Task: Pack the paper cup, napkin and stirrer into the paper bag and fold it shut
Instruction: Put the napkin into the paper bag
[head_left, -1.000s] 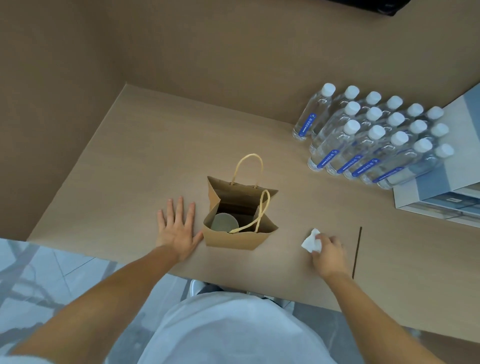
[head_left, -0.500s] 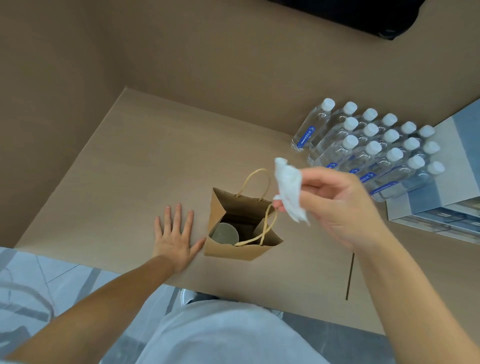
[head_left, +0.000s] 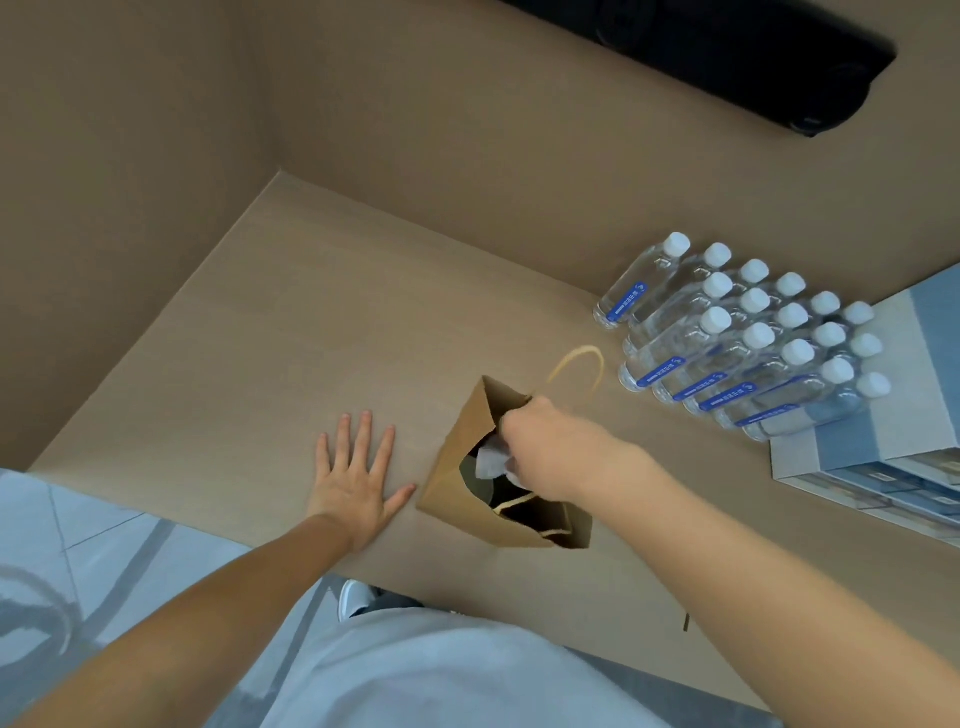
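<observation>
The brown paper bag (head_left: 457, 467) stands open on the table, its mouth facing up. My right hand (head_left: 550, 447) reaches into the mouth and pinches the white napkin (head_left: 491, 460), which sits just inside the opening. Under the napkin a sliver of the paper cup (head_left: 470, 480) shows in the bag. My left hand (head_left: 353, 478) lies flat on the table, fingers spread, its thumb close to the bag's left side. Only the tip of the dark stirrer (head_left: 685, 622) shows on the table, beside my right forearm, which hides the remainder.
Several water bottles (head_left: 737, 343) lie packed together at the right, near the bag's far handle (head_left: 579, 366). Blue and white boxes (head_left: 893, 436) are stacked at the far right. Walls close the table's back and left; its near edge runs under my arms.
My right hand picked the napkin off the table, lifted it above the bag, and has now lowered it into the bag's mouth. The left hand stayed flat.
</observation>
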